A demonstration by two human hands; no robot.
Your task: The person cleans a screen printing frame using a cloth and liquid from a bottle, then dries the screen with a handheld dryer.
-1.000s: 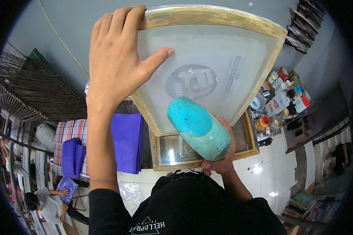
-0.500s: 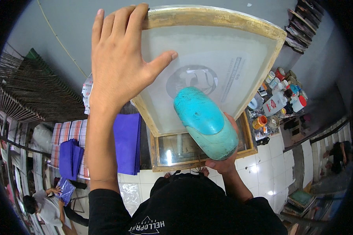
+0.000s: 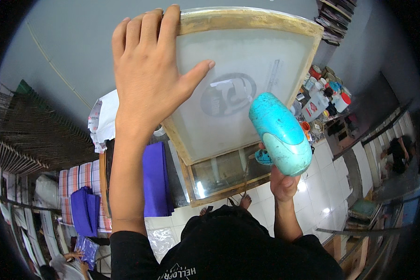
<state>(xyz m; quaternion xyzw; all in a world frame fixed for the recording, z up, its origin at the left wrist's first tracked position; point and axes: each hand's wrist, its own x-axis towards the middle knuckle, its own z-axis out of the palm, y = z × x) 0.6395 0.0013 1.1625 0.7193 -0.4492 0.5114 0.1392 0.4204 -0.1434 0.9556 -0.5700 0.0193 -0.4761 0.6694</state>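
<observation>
Wood-framed pale mesh screen point(image 3: 235, 86): left hand point(image 3: 151, 70) gripped top-left corner; right hand point(image 3: 283, 185), lower-right, held rounded turquoise plastic dryer point(image 3: 281, 133); likely drying, next needing steady aim.

Scuffed glossy plastic hair dryer point(image 3: 281, 133), rough wooden frame point(image 3: 247, 21), smooth matt mesh point(image 3: 238, 51), glossy floor tiles point(image 3: 308, 205)

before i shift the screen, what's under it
Under the screen, part of a wood-framed glass panel shows past its lower edge. The far part is covered, so anything lying there cannot be seen.
</observation>
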